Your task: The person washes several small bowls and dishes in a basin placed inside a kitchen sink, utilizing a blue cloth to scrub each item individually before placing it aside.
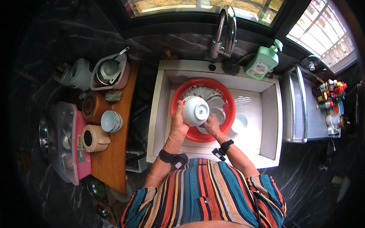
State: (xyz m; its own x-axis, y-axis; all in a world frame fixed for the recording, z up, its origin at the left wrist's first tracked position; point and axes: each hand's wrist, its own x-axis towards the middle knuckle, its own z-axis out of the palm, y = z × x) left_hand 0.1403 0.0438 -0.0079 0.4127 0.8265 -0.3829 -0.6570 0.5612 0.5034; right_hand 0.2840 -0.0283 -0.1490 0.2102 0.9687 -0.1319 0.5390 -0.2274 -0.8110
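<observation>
My left hand (179, 122) grips a white porcelain bowl (191, 109) by its side, with the thumb along the wall. The bowl is tipped so its foot ring faces up at me; red flowers decorate its outside. Close to its lower right edge is my right hand (212, 124), whose fingertips are partly hidden, so whether they hold anything is unclear. Both hands are over a red plastic basin (232, 109), where several flower-patterned bowls (215, 101) lie. Outside the basin, another white bowl (239, 123) rests on the sink floor.
The basin stands in a white sink (271, 119) under a chrome faucet (231, 31). A green pump bottle (262, 62) is on the rear right rim. Stacked bowls (109, 121) and a beige lidded container (95, 138) occupy the wooden table (109, 168) at left. Condiment bottles (328, 94) stand far right.
</observation>
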